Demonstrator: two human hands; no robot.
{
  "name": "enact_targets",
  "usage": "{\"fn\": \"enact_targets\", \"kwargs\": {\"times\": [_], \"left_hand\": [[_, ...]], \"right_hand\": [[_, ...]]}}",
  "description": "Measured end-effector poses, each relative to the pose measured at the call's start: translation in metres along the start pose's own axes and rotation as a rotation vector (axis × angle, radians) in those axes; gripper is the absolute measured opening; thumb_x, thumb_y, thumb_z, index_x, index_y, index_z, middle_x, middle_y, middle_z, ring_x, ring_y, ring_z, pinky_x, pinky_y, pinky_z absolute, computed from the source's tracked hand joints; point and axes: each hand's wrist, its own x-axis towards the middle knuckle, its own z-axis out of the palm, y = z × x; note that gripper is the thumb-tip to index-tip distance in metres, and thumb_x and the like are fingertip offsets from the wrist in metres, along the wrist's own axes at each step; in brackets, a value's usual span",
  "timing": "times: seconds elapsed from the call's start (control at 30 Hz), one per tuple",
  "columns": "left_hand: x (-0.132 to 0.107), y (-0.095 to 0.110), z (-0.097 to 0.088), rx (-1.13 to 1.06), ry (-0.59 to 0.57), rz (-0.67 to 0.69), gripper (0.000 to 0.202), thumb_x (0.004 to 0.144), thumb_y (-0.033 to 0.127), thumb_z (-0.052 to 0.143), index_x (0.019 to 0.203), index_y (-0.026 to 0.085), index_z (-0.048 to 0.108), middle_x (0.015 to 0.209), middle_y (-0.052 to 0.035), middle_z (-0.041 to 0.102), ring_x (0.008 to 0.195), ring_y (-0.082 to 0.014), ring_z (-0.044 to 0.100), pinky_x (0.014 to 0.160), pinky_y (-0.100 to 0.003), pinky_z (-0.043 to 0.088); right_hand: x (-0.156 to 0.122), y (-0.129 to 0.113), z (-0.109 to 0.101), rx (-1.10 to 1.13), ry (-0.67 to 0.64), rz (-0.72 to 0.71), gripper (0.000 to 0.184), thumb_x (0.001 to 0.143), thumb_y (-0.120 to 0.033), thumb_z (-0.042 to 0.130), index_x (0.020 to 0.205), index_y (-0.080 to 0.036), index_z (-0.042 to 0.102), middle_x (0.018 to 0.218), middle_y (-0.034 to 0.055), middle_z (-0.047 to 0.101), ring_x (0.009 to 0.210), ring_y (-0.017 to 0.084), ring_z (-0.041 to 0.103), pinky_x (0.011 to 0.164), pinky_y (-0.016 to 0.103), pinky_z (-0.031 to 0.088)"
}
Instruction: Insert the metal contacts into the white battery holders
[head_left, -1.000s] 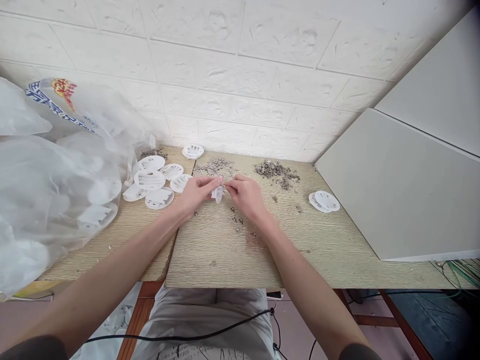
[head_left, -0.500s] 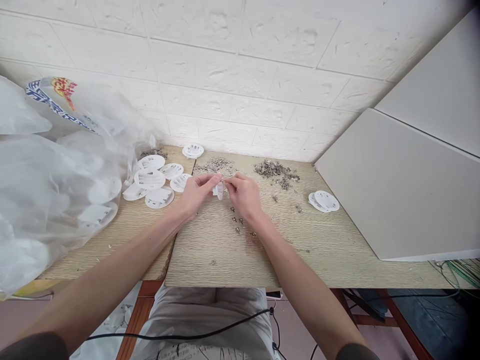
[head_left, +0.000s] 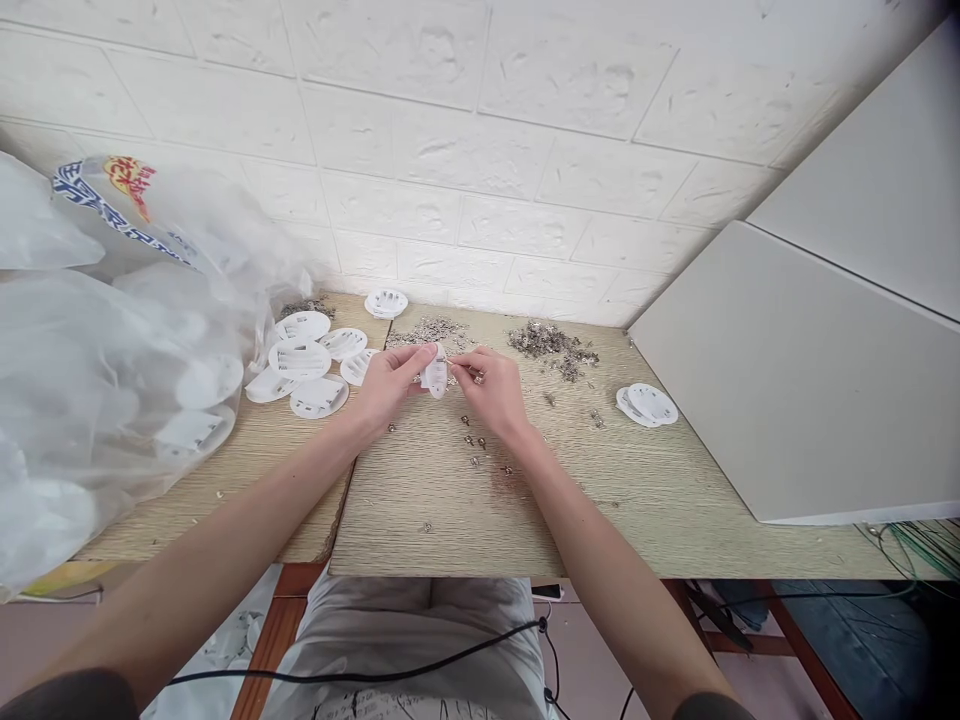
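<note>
My left hand (head_left: pixel 388 385) is closed on a small white round plastic part (head_left: pixel 435 373), held on edge above the wooden table (head_left: pixel 450 500). My right hand (head_left: pixel 491 390) pinches a tiny metal piece (head_left: pixel 477 377) right beside that part, its fingertips touching the part's edge. Both hands meet near the middle of the table, just in front of a heap of small metal pieces (head_left: pixel 431 332).
Several white round parts (head_left: pixel 307 360) lie at the left, two more (head_left: pixel 649 402) at the right. A second metal heap (head_left: pixel 555 345) sits behind. Loose metal bits (head_left: pixel 476 445) dot the table. Clear plastic bags (head_left: pixel 105 340) fill the left; a white panel (head_left: pixel 795 380) leans at right.
The white part has turned in my left hand and shows more of its face. My right hand's fingers have shifted slightly along its edge. Both hands stay in the same spot.
</note>
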Motion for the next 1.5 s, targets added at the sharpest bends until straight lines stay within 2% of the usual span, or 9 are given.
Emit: {"fn": "enact_targets", "kwargs": {"times": [0.3, 0.47, 0.8, 1.1, 1.23, 1.4, 1.5], "left_hand": [[-0.003, 0.002, 0.001, 0.128, 0.019, 0.01, 0.041, 0.07, 0.056, 0.073, 0.086, 0.018, 0.075, 0.088, -0.0064, 0.071, 0.083, -0.0193, 0.062, 0.074, -0.031, 0.051], [-0.003, 0.001, 0.002, 0.23, 0.062, 0.034, 0.045, 0.067, 0.06, 0.073, 0.085, 0.019, 0.077, 0.088, -0.0072, 0.072, 0.082, -0.0203, 0.062, 0.069, -0.03, 0.048], [-0.006, -0.006, 0.006, 0.248, 0.076, 0.05, 0.043, 0.068, 0.055, 0.075, 0.093, 0.02, 0.077, 0.098, -0.0085, 0.075, 0.084, -0.0211, 0.064, 0.072, -0.031, 0.047], [-0.006, -0.011, 0.007, 0.336, 0.103, 0.079, 0.046, 0.071, 0.054, 0.072, 0.096, 0.016, 0.076, 0.1, -0.0106, 0.074, 0.083, -0.0206, 0.064, 0.074, -0.032, 0.047], [-0.004, -0.008, 0.004, 0.36, 0.072, 0.101, 0.041, 0.072, 0.053, 0.071, 0.092, 0.017, 0.076, 0.094, -0.0092, 0.074, 0.08, -0.0199, 0.062, 0.074, -0.032, 0.046], [-0.002, -0.001, 0.003, 0.272, 0.065, 0.09, 0.039, 0.072, 0.056, 0.069, 0.081, 0.019, 0.075, 0.078, -0.0054, 0.071, 0.07, -0.0171, 0.059, 0.066, -0.03, 0.044], [-0.002, 0.0, 0.004, 0.256, 0.059, 0.082, 0.039, 0.071, 0.057, 0.07, 0.08, 0.019, 0.076, 0.078, -0.0054, 0.07, 0.071, -0.0175, 0.059, 0.065, -0.03, 0.044]], "right_hand": [[-0.001, 0.0, -0.002, -0.028, -0.022, -0.024, 0.02, 0.088, -0.015, 0.058, 0.097, -0.018, 0.076, 0.085, 0.0046, 0.068, 0.073, 0.015, 0.057, 0.068, 0.026, 0.04], [-0.003, -0.002, -0.002, -0.123, -0.057, -0.045, 0.023, 0.09, -0.015, 0.054, 0.098, -0.018, 0.076, 0.084, 0.0044, 0.065, 0.073, 0.014, 0.054, 0.067, 0.025, 0.037], [-0.005, -0.005, 0.002, -0.307, -0.087, -0.089, 0.027, 0.092, -0.016, 0.048, 0.082, -0.016, 0.073, 0.075, 0.0047, 0.057, 0.065, 0.014, 0.044, 0.058, 0.027, 0.027], [-0.006, -0.006, 0.006, -0.435, -0.117, -0.098, 0.031, 0.095, -0.015, 0.043, 0.081, -0.015, 0.07, 0.077, 0.0066, 0.057, 0.066, 0.016, 0.042, 0.056, 0.028, 0.023], [-0.005, -0.004, 0.004, -0.342, -0.116, -0.125, 0.028, 0.094, -0.015, 0.045, 0.087, -0.015, 0.072, 0.079, 0.0062, 0.059, 0.068, 0.015, 0.046, 0.058, 0.027, 0.028], [-0.002, 0.0, 0.001, -0.127, -0.077, -0.085, 0.023, 0.093, -0.016, 0.05, 0.096, -0.017, 0.073, 0.086, 0.0051, 0.063, 0.073, 0.014, 0.053, 0.065, 0.025, 0.035], [-0.002, 0.0, 0.001, -0.115, -0.074, -0.066, 0.023, 0.093, -0.017, 0.05, 0.095, -0.017, 0.073, 0.086, 0.0049, 0.063, 0.074, 0.014, 0.053, 0.067, 0.026, 0.036]]}}
